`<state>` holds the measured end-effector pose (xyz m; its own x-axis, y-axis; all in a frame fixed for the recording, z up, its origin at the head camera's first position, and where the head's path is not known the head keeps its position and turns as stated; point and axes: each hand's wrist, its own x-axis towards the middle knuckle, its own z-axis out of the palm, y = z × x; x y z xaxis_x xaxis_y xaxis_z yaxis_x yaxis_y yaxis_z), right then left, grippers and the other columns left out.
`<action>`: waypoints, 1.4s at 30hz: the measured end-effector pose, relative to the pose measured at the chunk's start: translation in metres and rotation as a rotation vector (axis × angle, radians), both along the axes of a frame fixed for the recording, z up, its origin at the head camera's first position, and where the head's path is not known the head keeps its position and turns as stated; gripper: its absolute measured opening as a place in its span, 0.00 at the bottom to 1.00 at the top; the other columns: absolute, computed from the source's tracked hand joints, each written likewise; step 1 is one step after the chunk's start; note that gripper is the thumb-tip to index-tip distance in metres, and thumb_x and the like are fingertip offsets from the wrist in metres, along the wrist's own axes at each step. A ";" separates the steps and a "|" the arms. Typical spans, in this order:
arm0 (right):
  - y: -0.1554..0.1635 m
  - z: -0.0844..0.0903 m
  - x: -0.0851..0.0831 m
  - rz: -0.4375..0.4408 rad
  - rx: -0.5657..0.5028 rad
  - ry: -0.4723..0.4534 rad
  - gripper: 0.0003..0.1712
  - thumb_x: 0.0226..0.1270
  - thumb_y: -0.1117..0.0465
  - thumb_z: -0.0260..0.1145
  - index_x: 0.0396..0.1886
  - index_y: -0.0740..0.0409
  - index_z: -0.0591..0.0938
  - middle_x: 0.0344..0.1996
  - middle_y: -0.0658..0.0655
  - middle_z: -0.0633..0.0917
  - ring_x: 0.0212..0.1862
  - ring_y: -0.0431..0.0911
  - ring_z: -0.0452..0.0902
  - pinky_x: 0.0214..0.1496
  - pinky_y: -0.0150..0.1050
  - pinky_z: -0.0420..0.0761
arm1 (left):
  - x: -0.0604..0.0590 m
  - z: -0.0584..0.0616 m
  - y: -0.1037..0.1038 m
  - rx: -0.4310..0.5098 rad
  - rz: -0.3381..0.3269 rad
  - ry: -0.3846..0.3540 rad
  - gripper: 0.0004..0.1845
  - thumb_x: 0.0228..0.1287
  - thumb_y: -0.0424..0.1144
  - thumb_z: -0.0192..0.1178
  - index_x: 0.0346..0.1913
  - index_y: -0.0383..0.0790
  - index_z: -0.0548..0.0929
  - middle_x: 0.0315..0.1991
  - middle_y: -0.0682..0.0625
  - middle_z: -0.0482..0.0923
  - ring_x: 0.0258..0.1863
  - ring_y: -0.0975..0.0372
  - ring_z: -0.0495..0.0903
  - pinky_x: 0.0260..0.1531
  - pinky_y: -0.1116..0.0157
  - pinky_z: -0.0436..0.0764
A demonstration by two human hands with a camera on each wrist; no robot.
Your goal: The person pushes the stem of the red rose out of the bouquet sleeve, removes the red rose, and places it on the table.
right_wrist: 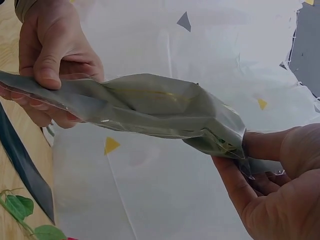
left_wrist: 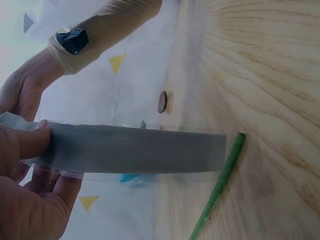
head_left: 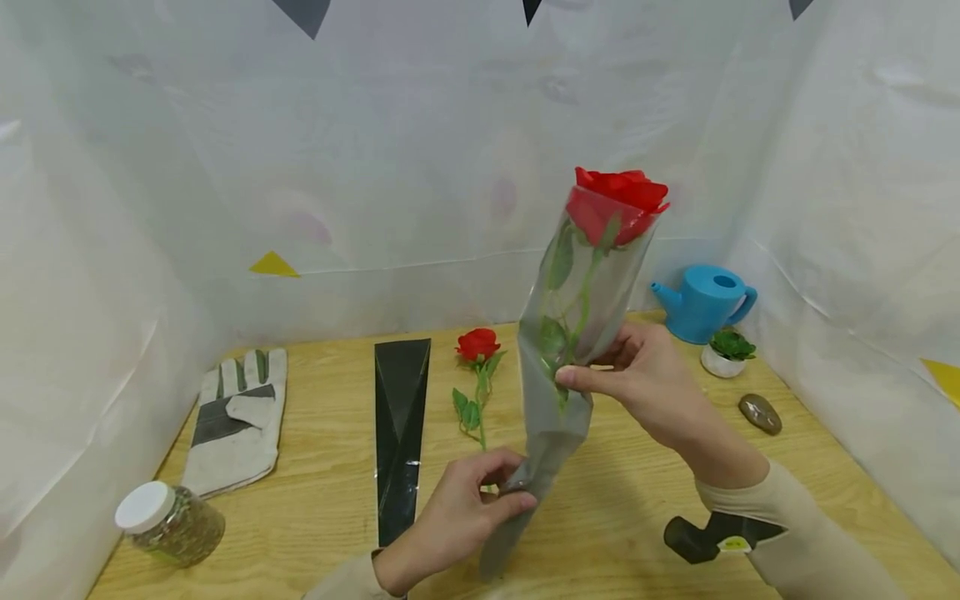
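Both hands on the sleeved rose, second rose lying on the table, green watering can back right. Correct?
Not quite: the watering can is blue, not green, as the head view shows. The rest holds: left hand and right hand grip the sleeved rose, and the second rose lies on the table.

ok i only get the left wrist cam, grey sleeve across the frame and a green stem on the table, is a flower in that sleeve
Observer: Yes. The head view shows a red rose poking out of the sleeve top.
Operator: which hand holds the top half
Observer: The right hand grips its middle; the left hand pinches the lower end.
Operator: and that stem on the table
Observer: It belongs to a second rose lying beside a flat black sleeve.
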<state>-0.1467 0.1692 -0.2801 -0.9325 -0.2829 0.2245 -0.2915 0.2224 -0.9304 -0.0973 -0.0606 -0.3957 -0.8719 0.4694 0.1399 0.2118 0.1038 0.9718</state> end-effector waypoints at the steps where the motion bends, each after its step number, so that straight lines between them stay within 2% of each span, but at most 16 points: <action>1: 0.000 0.001 0.000 -0.003 0.003 0.003 0.22 0.58 0.65 0.76 0.50 0.70 0.82 0.39 0.60 0.87 0.41 0.53 0.85 0.39 0.44 0.84 | 0.000 -0.001 -0.001 -0.004 0.000 -0.003 0.11 0.61 0.35 0.70 0.47 0.45 0.85 0.35 0.55 0.82 0.35 0.65 0.81 0.33 0.67 0.83; 4: 0.001 0.003 -0.001 -0.011 0.007 0.015 0.21 0.58 0.65 0.76 0.49 0.70 0.82 0.39 0.59 0.88 0.40 0.53 0.85 0.40 0.43 0.84 | 0.001 -0.002 -0.002 -0.023 -0.005 -0.003 0.10 0.61 0.36 0.70 0.46 0.44 0.84 0.35 0.56 0.82 0.34 0.66 0.79 0.32 0.67 0.83; 7: 0.002 0.005 -0.001 -0.028 0.010 0.035 0.21 0.58 0.65 0.76 0.49 0.70 0.82 0.39 0.58 0.88 0.41 0.52 0.85 0.41 0.42 0.84 | 0.000 -0.003 -0.002 -0.045 -0.017 0.009 0.07 0.61 0.37 0.70 0.38 0.43 0.82 0.28 0.57 0.75 0.29 0.68 0.73 0.29 0.70 0.80; 9: 0.003 0.006 -0.001 -0.038 0.009 0.047 0.21 0.58 0.66 0.76 0.49 0.71 0.82 0.40 0.58 0.88 0.42 0.52 0.85 0.43 0.42 0.84 | 0.000 -0.003 -0.002 -0.055 -0.024 0.016 0.10 0.61 0.38 0.70 0.32 0.42 0.77 0.24 0.57 0.67 0.26 0.69 0.69 0.26 0.72 0.77; 11: 0.004 0.007 -0.001 -0.044 0.000 0.062 0.22 0.58 0.66 0.76 0.50 0.71 0.82 0.40 0.58 0.88 0.42 0.52 0.85 0.43 0.42 0.84 | 0.001 -0.003 -0.002 -0.053 -0.026 0.004 0.12 0.61 0.38 0.70 0.30 0.41 0.75 0.23 0.56 0.66 0.27 0.69 0.71 0.27 0.72 0.78; 13: 0.004 0.008 -0.001 -0.046 -0.016 0.071 0.22 0.58 0.67 0.76 0.51 0.71 0.81 0.41 0.58 0.88 0.42 0.51 0.85 0.43 0.41 0.84 | 0.002 -0.003 -0.002 -0.036 -0.022 -0.019 0.09 0.62 0.38 0.69 0.33 0.41 0.79 0.26 0.57 0.73 0.30 0.69 0.76 0.29 0.71 0.80; 15: 0.005 0.007 -0.001 -0.050 -0.041 0.082 0.23 0.59 0.68 0.75 0.53 0.71 0.80 0.42 0.58 0.88 0.43 0.51 0.85 0.44 0.41 0.84 | 0.003 -0.004 -0.001 -0.011 -0.018 -0.043 0.07 0.62 0.38 0.69 0.40 0.41 0.83 0.33 0.56 0.81 0.37 0.66 0.81 0.34 0.69 0.82; 17: 0.005 0.007 0.000 -0.059 -0.061 0.091 0.24 0.60 0.68 0.74 0.55 0.70 0.79 0.43 0.58 0.87 0.44 0.51 0.85 0.45 0.41 0.83 | 0.004 -0.005 0.000 0.006 -0.008 -0.047 0.12 0.63 0.38 0.68 0.48 0.40 0.84 0.40 0.55 0.84 0.42 0.64 0.83 0.36 0.67 0.83; 19: 0.005 0.006 0.000 -0.068 -0.074 0.098 0.25 0.61 0.68 0.74 0.57 0.70 0.78 0.45 0.58 0.87 0.46 0.50 0.84 0.46 0.40 0.83 | 0.004 -0.005 0.001 0.006 0.004 -0.032 0.15 0.63 0.37 0.68 0.52 0.40 0.84 0.42 0.54 0.84 0.43 0.64 0.83 0.37 0.67 0.83; 25: 0.004 0.007 0.000 -0.078 -0.078 0.110 0.26 0.62 0.67 0.73 0.59 0.68 0.78 0.48 0.58 0.86 0.48 0.50 0.83 0.48 0.39 0.82 | 0.004 -0.002 0.002 -0.049 0.022 0.015 0.18 0.63 0.39 0.69 0.54 0.40 0.82 0.45 0.55 0.84 0.42 0.66 0.82 0.37 0.69 0.82; 32: 0.003 0.008 0.000 -0.056 -0.061 0.088 0.22 0.61 0.67 0.74 0.54 0.69 0.80 0.43 0.59 0.87 0.44 0.52 0.83 0.44 0.40 0.83 | 0.003 0.001 0.001 -0.057 -0.013 0.004 0.18 0.62 0.38 0.70 0.54 0.40 0.83 0.45 0.55 0.84 0.40 0.66 0.83 0.34 0.69 0.82; 38: 0.002 0.008 0.001 -0.057 -0.055 0.077 0.22 0.62 0.67 0.73 0.54 0.69 0.79 0.43 0.58 0.87 0.44 0.52 0.83 0.44 0.40 0.83 | 0.003 0.002 0.001 -0.057 0.005 -0.010 0.16 0.61 0.39 0.70 0.51 0.42 0.84 0.42 0.57 0.84 0.39 0.66 0.83 0.35 0.69 0.82; 42: 0.002 0.007 0.001 -0.068 -0.038 0.082 0.20 0.61 0.66 0.74 0.50 0.69 0.81 0.40 0.59 0.86 0.41 0.52 0.83 0.41 0.39 0.83 | 0.004 0.002 0.002 -0.024 0.009 -0.028 0.15 0.60 0.38 0.71 0.50 0.41 0.84 0.42 0.56 0.84 0.40 0.65 0.83 0.35 0.68 0.83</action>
<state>-0.1455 0.1716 -0.2728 -0.9274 -0.2097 0.3098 -0.3521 0.2092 -0.9123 -0.0929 -0.0582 -0.3939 -0.8792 0.4648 0.1042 0.1836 0.1288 0.9745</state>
